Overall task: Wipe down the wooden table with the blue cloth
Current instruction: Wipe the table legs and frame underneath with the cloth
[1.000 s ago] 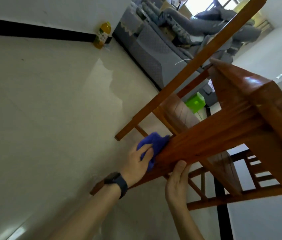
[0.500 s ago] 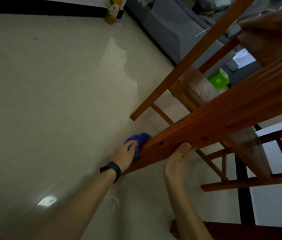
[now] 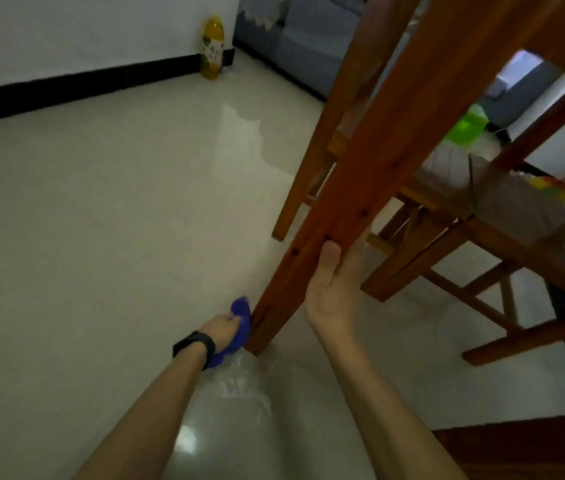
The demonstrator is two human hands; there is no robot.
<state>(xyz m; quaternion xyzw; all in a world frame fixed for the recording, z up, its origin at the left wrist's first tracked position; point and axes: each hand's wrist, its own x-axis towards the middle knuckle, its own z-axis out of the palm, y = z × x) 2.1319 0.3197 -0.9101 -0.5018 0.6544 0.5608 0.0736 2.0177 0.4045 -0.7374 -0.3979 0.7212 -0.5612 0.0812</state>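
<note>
Left hand point(image 3: 224, 329) fisted low, right hand point(image 3: 334, 289) gripping higher, thumb point(image 3: 329, 254) up, forearms point(image 3: 156, 410) outstretched

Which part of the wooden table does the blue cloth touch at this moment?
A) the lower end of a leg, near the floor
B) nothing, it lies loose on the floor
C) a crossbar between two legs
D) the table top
A: the left hand grips the blue cloth against the bottom of the table leg, just above the floor.

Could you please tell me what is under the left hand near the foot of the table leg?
The blue cloth, gripped by the left hand and held against the table leg just above the floor. The hand covers part of it; only its outer edge and ends show.
</note>
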